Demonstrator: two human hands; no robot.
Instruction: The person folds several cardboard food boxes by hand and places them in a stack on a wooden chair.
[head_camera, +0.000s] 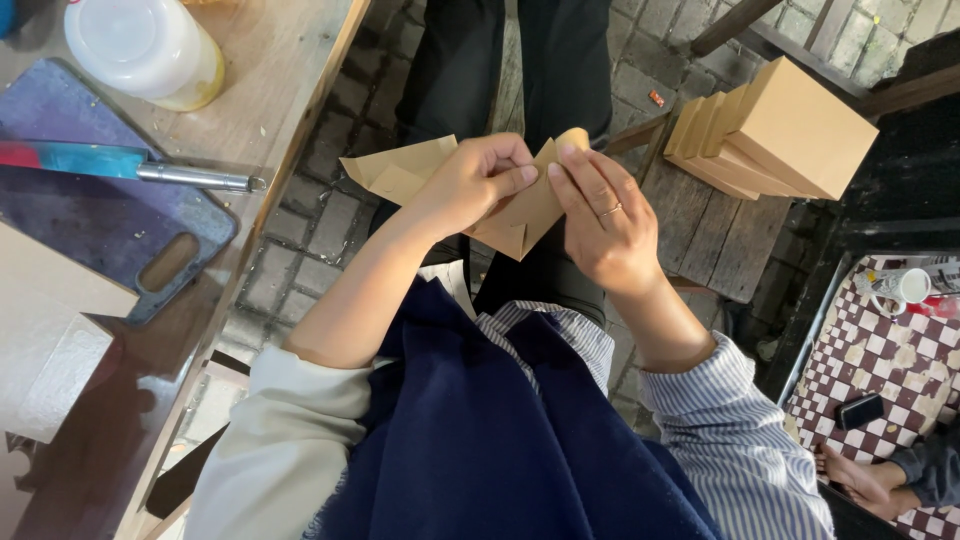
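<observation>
Brown kraft-paper flap (500, 215) lies crosswise between both hands — left hand (470, 180) and right hand (605, 230) each pinch it shut, fingertips nearly meeting.

Counting now: two hands, left (470, 185) and right (600, 225), both gripping one brown card sheet (455, 180). One ring (610, 210) showing on right hand. About four folded boxes (780, 135) sitting in stack on one bench (705, 235). One knife (125, 165) lying on one board (100, 225). One jar (145, 45) standing. One mug (905, 288), one phone (860, 410) resting on one checked cloth (890, 370).
</observation>
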